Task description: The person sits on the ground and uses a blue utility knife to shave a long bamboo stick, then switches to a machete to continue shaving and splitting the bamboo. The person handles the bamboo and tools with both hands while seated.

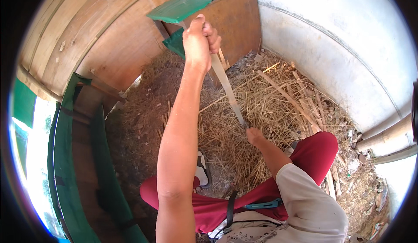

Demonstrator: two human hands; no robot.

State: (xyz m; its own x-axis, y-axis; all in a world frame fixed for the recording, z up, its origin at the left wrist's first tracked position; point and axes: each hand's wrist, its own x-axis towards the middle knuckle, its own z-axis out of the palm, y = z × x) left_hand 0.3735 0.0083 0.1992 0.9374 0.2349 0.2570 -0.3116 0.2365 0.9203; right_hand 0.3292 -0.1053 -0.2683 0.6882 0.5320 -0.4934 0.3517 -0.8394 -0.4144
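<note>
Slantwise between the two hands runs a long flat strip (225, 84), above the straw and in front of the squatting person. It looks pale along its upper stretch and greyer toward its lower end; whether it is one piece or two overlapping, I cannot tell. The left hand (202, 40), at the end of an outstretched arm, has its fingers curled tight around the upper part. The right hand (254, 135) is closed on the lower end, beside a small dark part, though its fingertips are hidden. Beneath lies loose dry straw (265, 108), with sticks (289, 95) to its right. Nearer the body are red trousers (317, 156), a shoe (203, 169) and a light shirt (311, 203). Beyond the left hand stands a brown wooden box (238, 27) with a green cover (198, 1). A wooden wall (117, 38) rises at left, a whitish wall (339, 29) at right.
</note>
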